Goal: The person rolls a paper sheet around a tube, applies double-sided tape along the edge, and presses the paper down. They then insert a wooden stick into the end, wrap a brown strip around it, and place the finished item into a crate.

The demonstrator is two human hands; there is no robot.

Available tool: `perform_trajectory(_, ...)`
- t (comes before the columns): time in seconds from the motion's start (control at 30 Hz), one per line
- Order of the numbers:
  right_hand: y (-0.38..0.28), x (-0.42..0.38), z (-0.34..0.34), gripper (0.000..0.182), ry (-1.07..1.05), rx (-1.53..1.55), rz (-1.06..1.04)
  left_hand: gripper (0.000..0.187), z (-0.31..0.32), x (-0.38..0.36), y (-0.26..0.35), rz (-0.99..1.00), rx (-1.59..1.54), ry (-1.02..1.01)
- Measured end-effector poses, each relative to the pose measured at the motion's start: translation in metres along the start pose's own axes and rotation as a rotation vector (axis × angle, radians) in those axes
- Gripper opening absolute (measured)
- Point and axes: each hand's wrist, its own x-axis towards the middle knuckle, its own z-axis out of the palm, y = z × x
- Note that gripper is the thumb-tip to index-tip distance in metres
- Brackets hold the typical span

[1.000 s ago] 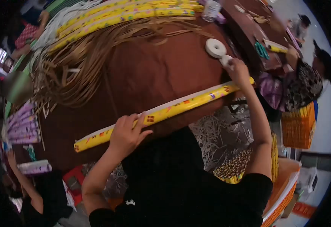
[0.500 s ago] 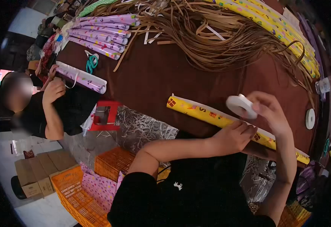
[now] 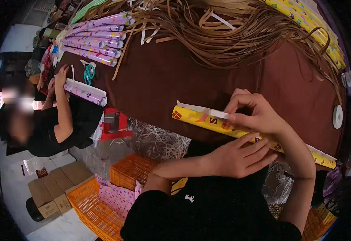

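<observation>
I see my right hand point(image 3: 255, 114) curled over the yellow roll point(image 3: 239, 130), thumb and fingertips pinched narrow on a white strip point(image 3: 213, 113) that lies along the roll's seam. My left hand point(image 3: 239, 156) lies flat and open, fingers spread, just below the right hand, pressing against the near side of the roll. The roll lies along the near edge of the tabletop point(image 3: 163, 80), running from left of my hands to well past my right wrist.

One yellow roll is under my hands. Beyond my right hand, at the far edge, lies a bundle of more yellow rolls point(image 3: 316, 28); I cannot count them. Far left of my hands I count about six purple rolls point(image 3: 97, 38) stacked together, and one more purple roll point(image 3: 85, 91) under the hands of a person point(image 3: 59, 116) seated there. One tape ring point(image 3: 337, 116) lies to the right of my right hand, one pair of green scissors point(image 3: 89, 73) far left. Brown paper strips point(image 3: 223, 36) spread in a heap beyond both hands.

Half a second ago my right hand held a tape ring up above the roll; now that ring is gone from it, and the hand is down on the seam. My left hand has slid off the roll's top to its near side.
</observation>
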Motion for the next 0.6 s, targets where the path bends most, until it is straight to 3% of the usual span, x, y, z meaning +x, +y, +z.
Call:
perform_trajectory(0.03,0.001,-0.001,0.002,0.025,0.006,-0.111,-0.064,0.039,-0.019,-0.013,-0.001,-0.015,0.009,-0.001)
perform_trajectory(0.1,0.002,-0.002,0.006,0.026,-0.004,-0.166,-0.124,0.048,-0.043,-0.047,-0.006,-0.295,0.015,0.172)
perform_trajectory(0.13,0.002,-0.002,0.008,0.027,-0.018,-0.229,-0.191,0.058,-0.062,-0.048,-0.011,-0.471,0.194,0.125)
perform_trajectory(0.17,0.003,-0.003,0.010,0.027,-0.005,-0.270,-0.219,0.052,-0.072,-0.042,-0.015,-0.626,0.196,0.135)
perform_trajectory(0.23,0.000,-0.004,0.013,0.026,-0.008,-0.307,-0.255,0.042,-0.077,-0.047,-0.023,-0.818,-0.153,0.129)
perform_trajectory(0.47,0.003,-0.005,0.018,0.031,0.026,-0.419,-0.413,0.023,-0.073,-0.053,-0.014,-0.956,-0.390,0.244)
perform_trajectory(0.57,-0.001,-0.004,0.017,0.033,0.055,-0.244,-0.324,0.019,-0.077,-0.064,-0.025,-0.932,-0.329,0.320)
perform_trajectory(0.6,-0.004,-0.005,0.015,0.033,0.052,-0.243,-0.326,0.018,-0.086,-0.061,-0.032,-0.915,-0.210,0.256)
